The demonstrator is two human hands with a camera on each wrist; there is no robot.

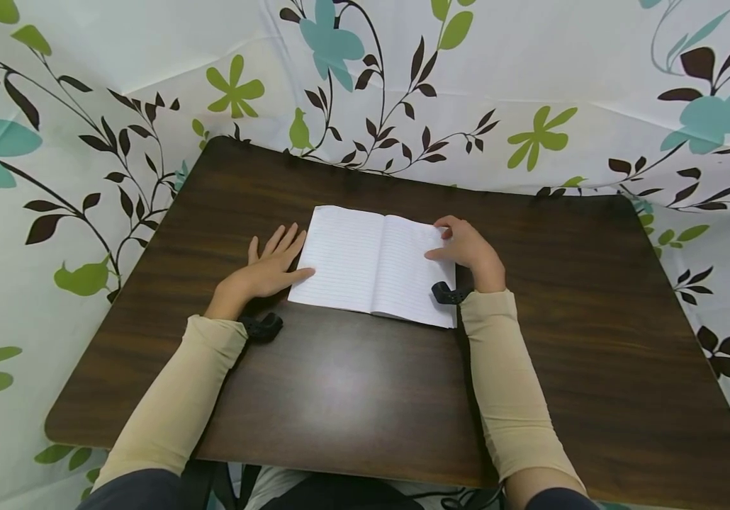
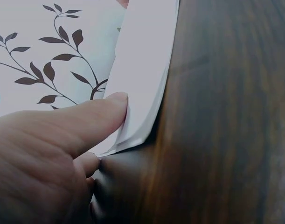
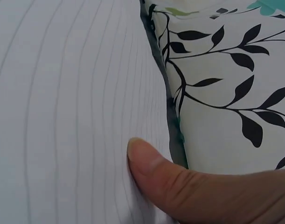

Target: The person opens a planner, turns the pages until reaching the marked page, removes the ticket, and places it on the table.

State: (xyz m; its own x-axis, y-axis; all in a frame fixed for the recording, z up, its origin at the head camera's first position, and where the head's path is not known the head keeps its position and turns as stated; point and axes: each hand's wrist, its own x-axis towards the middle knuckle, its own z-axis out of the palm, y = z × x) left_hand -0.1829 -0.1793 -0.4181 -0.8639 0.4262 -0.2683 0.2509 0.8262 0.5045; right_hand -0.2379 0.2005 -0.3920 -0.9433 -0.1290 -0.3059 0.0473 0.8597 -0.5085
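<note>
On table (image 1: 352, 397): open notebook (image 1: 365, 258), ruled pages blank; no writing legible.

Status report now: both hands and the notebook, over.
Left hand flat on table, thumb against notebook edge. Right hand curled on right page. Notebook open, flat. Nothing in the way.

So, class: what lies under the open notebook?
The notebook lies flat on the dark wooden table. Its pages cover the tabletop beneath, so anything under them cannot be seen.
</note>
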